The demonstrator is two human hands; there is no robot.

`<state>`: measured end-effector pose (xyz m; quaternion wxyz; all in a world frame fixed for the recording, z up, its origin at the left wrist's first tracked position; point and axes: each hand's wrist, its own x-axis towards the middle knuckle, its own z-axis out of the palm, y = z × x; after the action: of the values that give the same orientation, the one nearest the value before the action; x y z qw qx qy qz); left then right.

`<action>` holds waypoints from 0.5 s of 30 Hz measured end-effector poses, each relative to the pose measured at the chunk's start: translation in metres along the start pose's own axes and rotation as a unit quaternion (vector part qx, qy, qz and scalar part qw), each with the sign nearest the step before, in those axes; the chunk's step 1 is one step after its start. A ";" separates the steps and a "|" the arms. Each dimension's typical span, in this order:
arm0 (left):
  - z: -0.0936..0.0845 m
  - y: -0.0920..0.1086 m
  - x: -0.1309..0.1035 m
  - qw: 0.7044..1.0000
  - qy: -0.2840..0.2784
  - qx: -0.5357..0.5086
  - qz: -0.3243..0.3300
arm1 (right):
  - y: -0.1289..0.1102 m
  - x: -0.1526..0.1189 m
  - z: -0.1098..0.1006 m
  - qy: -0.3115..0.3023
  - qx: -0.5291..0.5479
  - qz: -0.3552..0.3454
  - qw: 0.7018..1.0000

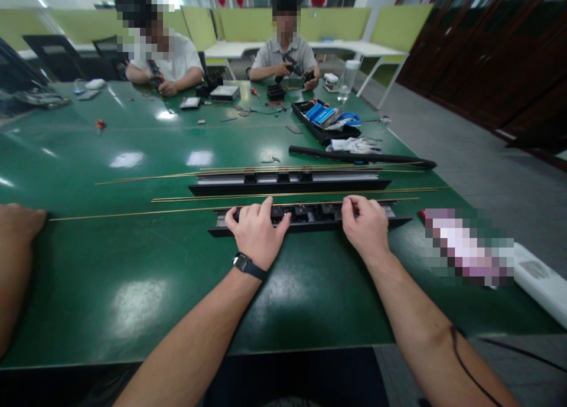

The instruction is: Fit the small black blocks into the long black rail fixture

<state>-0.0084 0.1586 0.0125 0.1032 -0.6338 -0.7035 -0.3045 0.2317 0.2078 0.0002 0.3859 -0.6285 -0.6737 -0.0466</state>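
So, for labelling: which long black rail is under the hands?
The nearer long black rail: left hand and right hand are over it; the farther rail lies beyond.

The table (177, 265) has a glossy green top that throws back pale patches of light. Towards its near side lies a black-edged rail (310, 225), with a second rail (287, 186) behind it and thin brass-coloured rods (212, 198) between the two. Beyond sit a long black tube (398, 158), whitish gloves (354, 145) and a black tray (325, 136). A clear bottle (348, 79) stands near the far right corner, a pale box (225, 93) to its left, and a small orange piece (101, 124) further left. Near the right edge rests a white object (540, 280), beside a blurred pinkish item (463, 246)
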 end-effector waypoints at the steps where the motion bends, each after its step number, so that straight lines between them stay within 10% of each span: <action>1: 0.000 0.000 0.000 1.000 0.003 0.003 0.000 | 0.000 0.000 0.000 0.000 -0.001 0.000 1.000; 15: 0.002 0.007 -0.004 0.994 0.000 -0.066 0.083 | 0.000 0.000 0.001 0.000 -0.003 -0.002 1.000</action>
<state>-0.0004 0.1564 0.0113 0.0859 -0.6952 -0.6268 -0.3412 0.2316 0.2084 -0.0005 0.3836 -0.6284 -0.6749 -0.0491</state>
